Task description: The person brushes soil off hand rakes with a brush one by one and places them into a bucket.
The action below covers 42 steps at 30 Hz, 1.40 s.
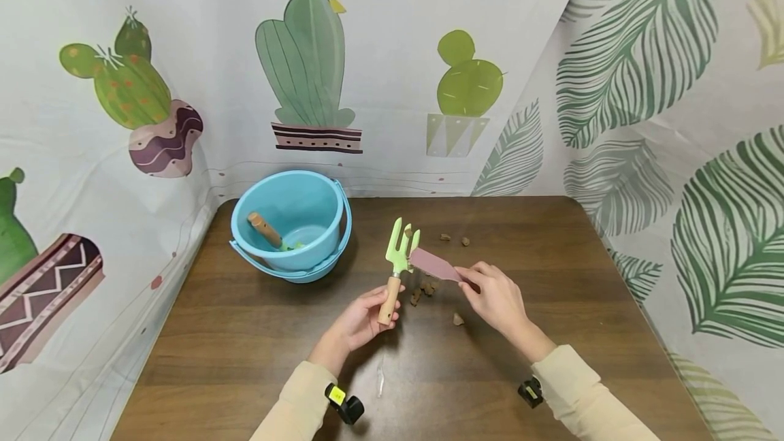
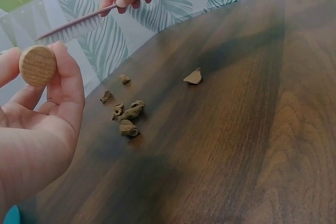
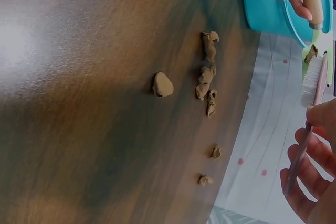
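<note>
In the head view, my left hand (image 1: 361,322) grips the wooden handle of a light green garden hand fork (image 1: 399,260), its tines pointing away from me. My right hand (image 1: 501,299) pinches a flat pink brush (image 1: 435,265), its head up against the fork's tines. White bristles (image 3: 311,81) face the fork in the right wrist view, where a brown clump (image 3: 311,53) clings to the green metal. Below the tools, several brown clumps (image 2: 131,110) of what looks like dried clay lie on the table, with one smoother piece (image 3: 163,84) apart from them.
A light blue bucket (image 1: 318,206) with its handle down stands at the table's back left. Inside it leans a wooden-handled tool (image 1: 265,229) with a green end. Printed cloth (image 1: 392,53) hangs behind the dark wooden table (image 1: 551,243).
</note>
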Available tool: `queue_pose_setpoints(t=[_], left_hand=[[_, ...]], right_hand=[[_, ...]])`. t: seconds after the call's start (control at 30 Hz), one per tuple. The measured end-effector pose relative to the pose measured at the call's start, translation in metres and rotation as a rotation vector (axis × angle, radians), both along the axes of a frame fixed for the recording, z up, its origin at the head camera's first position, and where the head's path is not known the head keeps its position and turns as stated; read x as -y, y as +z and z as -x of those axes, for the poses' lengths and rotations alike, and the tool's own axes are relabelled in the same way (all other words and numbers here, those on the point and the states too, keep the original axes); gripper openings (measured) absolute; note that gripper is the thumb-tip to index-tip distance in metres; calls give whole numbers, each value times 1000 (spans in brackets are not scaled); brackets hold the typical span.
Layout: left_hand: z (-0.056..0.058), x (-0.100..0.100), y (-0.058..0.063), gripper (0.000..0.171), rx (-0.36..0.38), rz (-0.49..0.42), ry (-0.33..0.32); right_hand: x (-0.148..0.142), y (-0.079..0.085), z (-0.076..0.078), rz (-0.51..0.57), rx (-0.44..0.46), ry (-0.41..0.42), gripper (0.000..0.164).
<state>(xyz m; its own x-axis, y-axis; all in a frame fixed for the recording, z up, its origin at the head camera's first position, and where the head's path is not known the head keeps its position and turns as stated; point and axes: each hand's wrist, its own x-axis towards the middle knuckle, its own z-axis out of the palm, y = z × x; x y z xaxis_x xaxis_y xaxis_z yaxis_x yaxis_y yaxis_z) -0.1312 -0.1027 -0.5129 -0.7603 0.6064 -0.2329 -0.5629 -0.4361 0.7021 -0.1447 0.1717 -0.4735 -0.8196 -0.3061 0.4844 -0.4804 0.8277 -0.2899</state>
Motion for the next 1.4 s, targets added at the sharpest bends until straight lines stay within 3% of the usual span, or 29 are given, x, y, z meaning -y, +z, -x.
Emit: queue_pose_setpoints(t=[0.17,0.53,0.93,1.4], left_hand=[[0,3,1,28,9,-5,35],[1,2,1,27,1,-28,22],[-1,-6,1,28,-19,-17,-21],[1,-2,1,27,14,-10,11]], right_hand=[[-4,-4,-1,-6,-14,-8,26],[5,2,4,71,-61,15,26],[20,7,5,101,-16,32,26],[13,1,3,42,54,26,25]])
